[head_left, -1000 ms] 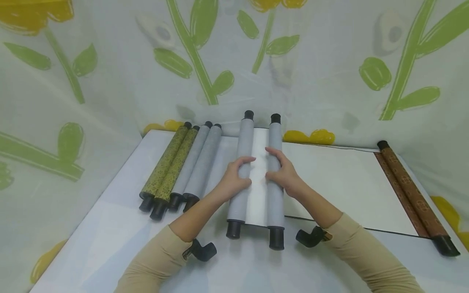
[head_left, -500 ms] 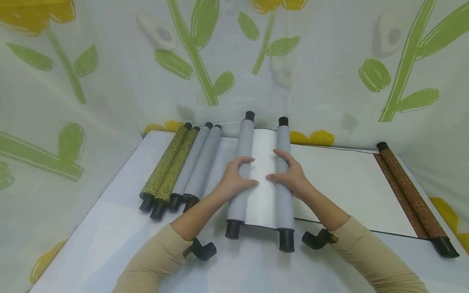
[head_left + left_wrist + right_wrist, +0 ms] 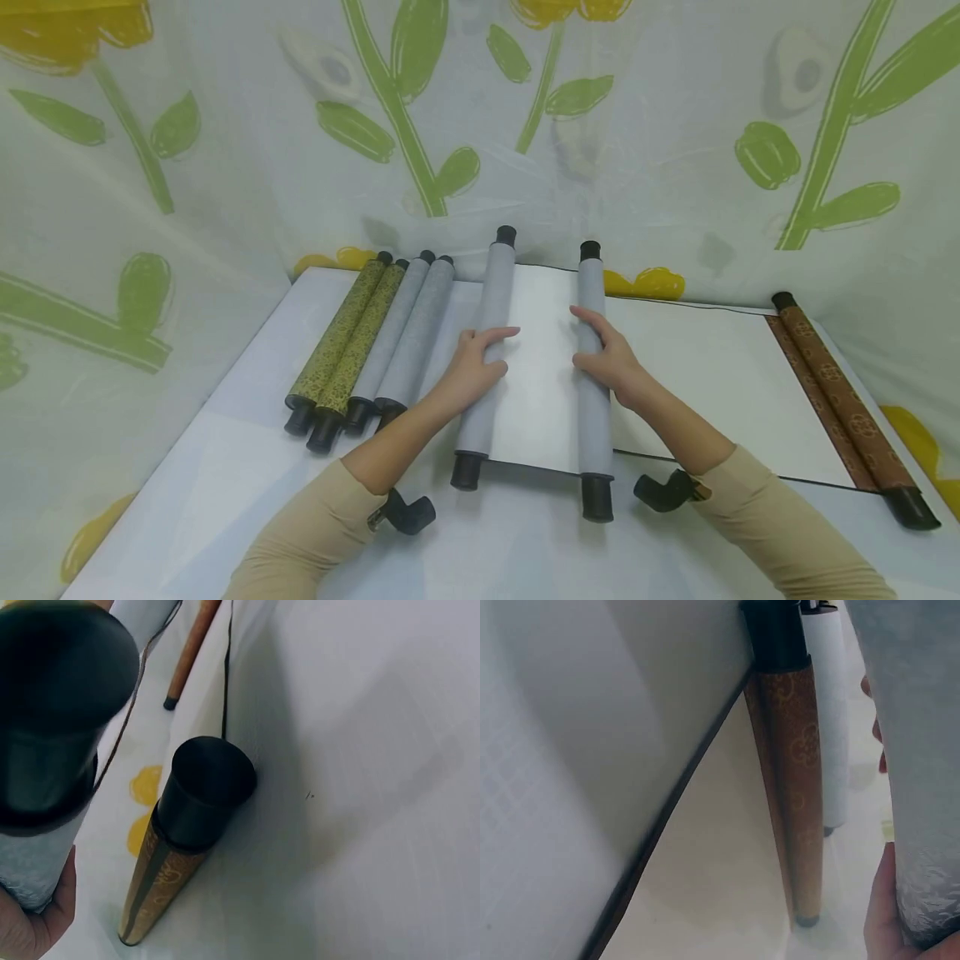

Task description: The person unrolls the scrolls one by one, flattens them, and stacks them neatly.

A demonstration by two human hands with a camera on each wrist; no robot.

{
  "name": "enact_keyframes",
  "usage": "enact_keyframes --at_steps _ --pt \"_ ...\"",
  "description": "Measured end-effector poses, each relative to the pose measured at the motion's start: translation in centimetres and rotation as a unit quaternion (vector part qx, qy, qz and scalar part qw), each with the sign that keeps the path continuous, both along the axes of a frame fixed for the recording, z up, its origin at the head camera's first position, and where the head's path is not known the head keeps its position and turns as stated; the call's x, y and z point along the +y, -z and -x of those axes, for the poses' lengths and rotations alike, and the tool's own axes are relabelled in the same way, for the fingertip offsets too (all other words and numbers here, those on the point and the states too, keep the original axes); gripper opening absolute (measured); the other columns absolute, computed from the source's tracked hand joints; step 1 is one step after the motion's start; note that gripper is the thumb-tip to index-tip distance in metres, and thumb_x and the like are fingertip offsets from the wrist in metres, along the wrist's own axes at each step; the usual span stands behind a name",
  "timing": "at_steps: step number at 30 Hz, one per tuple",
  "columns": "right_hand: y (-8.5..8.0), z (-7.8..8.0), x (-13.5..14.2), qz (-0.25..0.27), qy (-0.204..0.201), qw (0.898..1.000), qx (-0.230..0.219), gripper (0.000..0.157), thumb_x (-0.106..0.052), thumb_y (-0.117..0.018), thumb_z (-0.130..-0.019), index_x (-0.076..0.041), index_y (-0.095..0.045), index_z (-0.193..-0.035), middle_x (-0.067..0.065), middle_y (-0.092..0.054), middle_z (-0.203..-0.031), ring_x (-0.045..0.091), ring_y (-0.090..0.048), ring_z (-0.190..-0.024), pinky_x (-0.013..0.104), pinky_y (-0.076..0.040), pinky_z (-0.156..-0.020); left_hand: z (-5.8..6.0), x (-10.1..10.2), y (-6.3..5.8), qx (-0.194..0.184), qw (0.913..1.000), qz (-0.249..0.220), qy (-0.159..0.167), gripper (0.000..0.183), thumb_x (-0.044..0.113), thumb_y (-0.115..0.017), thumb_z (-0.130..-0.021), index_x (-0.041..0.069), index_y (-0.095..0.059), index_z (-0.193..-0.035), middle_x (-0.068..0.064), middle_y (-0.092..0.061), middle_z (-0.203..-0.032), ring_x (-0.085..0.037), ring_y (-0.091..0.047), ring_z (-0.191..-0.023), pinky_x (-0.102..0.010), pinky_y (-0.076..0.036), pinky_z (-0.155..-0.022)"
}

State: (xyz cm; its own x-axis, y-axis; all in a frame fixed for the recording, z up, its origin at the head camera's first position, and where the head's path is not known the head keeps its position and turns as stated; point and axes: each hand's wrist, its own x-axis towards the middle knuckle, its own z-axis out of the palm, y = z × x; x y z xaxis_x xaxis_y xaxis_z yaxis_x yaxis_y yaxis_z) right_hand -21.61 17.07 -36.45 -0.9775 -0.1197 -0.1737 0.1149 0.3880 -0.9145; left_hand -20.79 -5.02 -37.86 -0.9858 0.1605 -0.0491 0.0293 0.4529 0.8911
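Observation:
A grey hanging scroll is held up in the head view, partly unrolled, with white paper [image 3: 536, 375] between its two rollers. My left hand [image 3: 471, 371] grips the left roller [image 3: 480, 425], thumb and index finger reaching over onto the paper side. Around the right roller [image 3: 595, 433] curls my right hand [image 3: 613, 362]. Black knobs cap both rollers' ends. The left wrist view has one black knob [image 3: 64, 697] large and close, with part of the left hand [image 3: 37, 922] below. Along the right wrist view's edge runs the grey roller [image 3: 922, 765], some fingers showing beside it.
Behind and right lies an unrolled scroll with a cream sheet [image 3: 697, 375] and brown patterned roller [image 3: 840, 392]; its other brown roller [image 3: 161, 885] shows in the left wrist view. Rolled green-gold scrolls [image 3: 341, 333] and grey scrolls [image 3: 416, 333] lie left on the white table [image 3: 247, 467].
My right hand has moved right with its roller, and lately the left hand has shifted slightly left. The rollers stand farther apart, and a wider strip of white paper shows.

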Motion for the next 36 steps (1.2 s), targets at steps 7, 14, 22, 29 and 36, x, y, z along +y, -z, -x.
enact_keyframes --at_steps 7,14,22,29,36 --pt "0.4 0.0 0.5 -0.021 0.011 1.0 0.012 0.081 -0.005 -0.068 -0.08 -0.024 -0.03 -0.149 0.018 -0.013 -0.155 0.042 -0.026 -0.131 0.064 -0.032 -0.098 0.2 -0.3 0.2 0.0 1.0 0.008 -0.002 0.052 0.013 -0.066 -0.08 0.022 -0.058 -0.13 -0.02 -0.039 -0.124 -0.032 -0.045 -0.104 -0.044 -0.041 -0.081" --pt "0.3 0.1 0.8 -0.04 0.007 0.999 0.023 0.086 -0.003 -0.071 -0.077 -0.022 -0.028 -0.149 0.019 -0.014 -0.155 0.044 -0.028 -0.129 0.065 -0.033 -0.096 0.5 -0.2 0.3 0.006 0.9998 0.019 -0.002 0.063 0.009 -0.073 -0.072 0.024 -0.056 -0.131 -0.02 -0.04 -0.123 -0.033 -0.047 -0.104 -0.045 -0.044 -0.081" --pt "0.0 -0.1 1.0 -0.034 0.009 0.999 0.02 0.085 0.008 -0.058 -0.075 -0.022 -0.028 -0.149 0.019 -0.011 -0.155 0.043 -0.024 -0.13 0.067 -0.031 -0.095 0.2 -0.9 -0.2 0.014 0.9991 0.038 0.014 0.065 0.0 -0.057 -0.073 0.024 -0.053 -0.133 -0.021 -0.04 -0.121 -0.032 -0.045 -0.098 -0.039 -0.042 -0.072" --pt "-0.5 -0.3 1.5 -0.049 0.01 0.998 0.032 0.083 0.006 -0.053 -0.075 -0.022 -0.028 -0.149 0.02 -0.012 -0.155 0.041 -0.024 -0.128 0.06 -0.034 -0.09 0.1 -1.8 -0.5 0.018 0.9989 0.037 0.019 0.056 0.004 -0.053 -0.079 0.024 -0.054 -0.131 -0.02 -0.041 -0.124 -0.032 -0.044 -0.099 -0.042 -0.04 -0.075" --pt "-0.5 -0.6 2.3 -0.047 0.011 0.998 0.031 0.081 0.005 -0.052 -0.076 -0.022 -0.027 -0.149 0.02 -0.009 -0.155 0.042 -0.022 -0.129 0.06 -0.032 -0.09 0.1 -1.5 -0.7 0.009 0.9989 0.04 0.022 0.051 0.006 -0.051 -0.081 0.024 -0.058 -0.129 -0.019 -0.043 -0.12 -0.03 -0.044 -0.091 -0.036 -0.037 -0.068"
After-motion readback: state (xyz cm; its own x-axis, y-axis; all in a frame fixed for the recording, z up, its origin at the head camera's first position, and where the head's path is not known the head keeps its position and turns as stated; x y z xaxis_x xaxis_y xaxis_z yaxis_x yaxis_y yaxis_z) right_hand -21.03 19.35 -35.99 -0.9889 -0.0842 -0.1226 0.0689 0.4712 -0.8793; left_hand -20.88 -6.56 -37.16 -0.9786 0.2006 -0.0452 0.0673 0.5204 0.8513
